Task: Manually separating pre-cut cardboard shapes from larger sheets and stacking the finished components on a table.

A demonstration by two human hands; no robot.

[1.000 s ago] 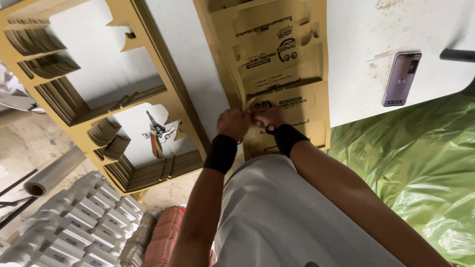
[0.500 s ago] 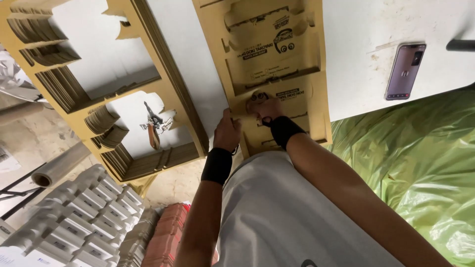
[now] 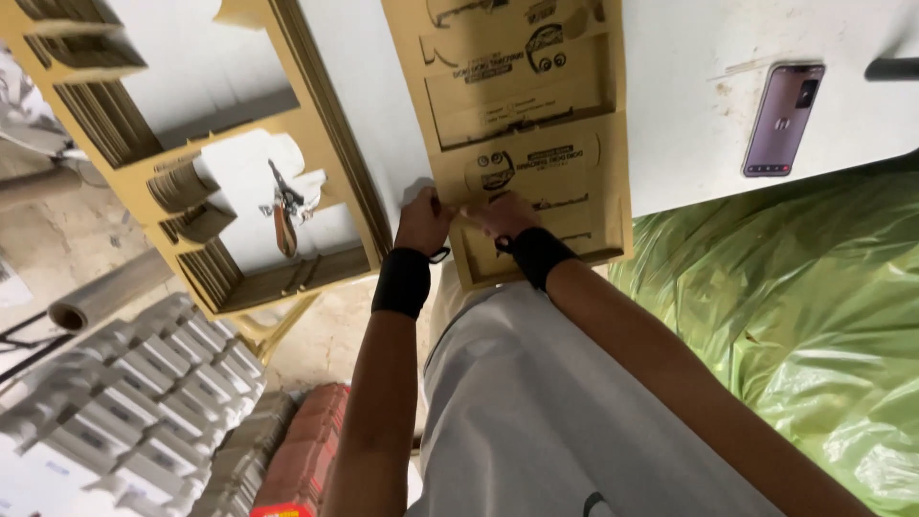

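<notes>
both hands, left hand (image 3: 424,222) and right hand (image 3: 504,216), have fingers pinched closed on the flat cardboard blank's (image 3: 536,163) near edge on the table (image 3: 699,86); it looks light, stiff, easily creased.

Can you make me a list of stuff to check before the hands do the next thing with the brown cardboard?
1. Both hands on the cardboard sheet: ok. The left hand and right hand meet at its near flap.
2. Firm grip on the flap: cannot tell, the fingertips are hidden.
3. Sheet lying flat on the white table: ok.
4. Phone out of the way: ok, it lies apart to the right.
5. Scissors away from the hands: ok, they lie to the left among the other cardboard stacks.
6. Green plastic sheeting off the sheet: ok.
</notes>
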